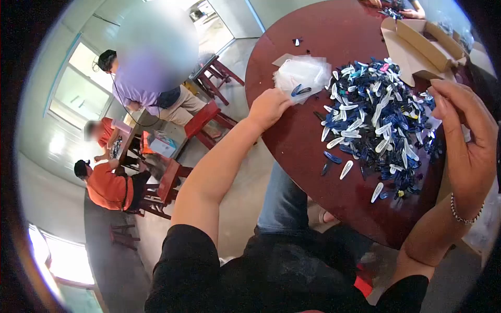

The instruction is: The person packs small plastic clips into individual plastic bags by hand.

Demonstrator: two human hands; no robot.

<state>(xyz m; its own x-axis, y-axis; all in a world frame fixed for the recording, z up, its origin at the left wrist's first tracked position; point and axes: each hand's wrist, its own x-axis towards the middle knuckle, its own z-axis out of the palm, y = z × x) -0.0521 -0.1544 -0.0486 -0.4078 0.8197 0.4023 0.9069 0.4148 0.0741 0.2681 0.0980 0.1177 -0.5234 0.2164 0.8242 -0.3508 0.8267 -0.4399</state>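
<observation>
A large heap of snap hair clips (373, 117) in white, navy and black covers the middle of the round dark-red table. My left hand (270, 108) is at the near-left rim, its thumb and fingers closed on the edge of a clear plastic bag (302, 70) in a small stack. Two dark clips (301, 91) lie on top of that stack. Right of the heap is my right hand (467, 117), raised with its fingers bent and the fingertips brought together near the thumb. Whatever is between those fingertips, if anything, cannot be made out.
An opened cardboard box (425, 44) lies at the far right of the table (271, 39). Another person's hands (412, 11) are at the far edge. Red stools (209, 119) and several people (112, 182) are on the left.
</observation>
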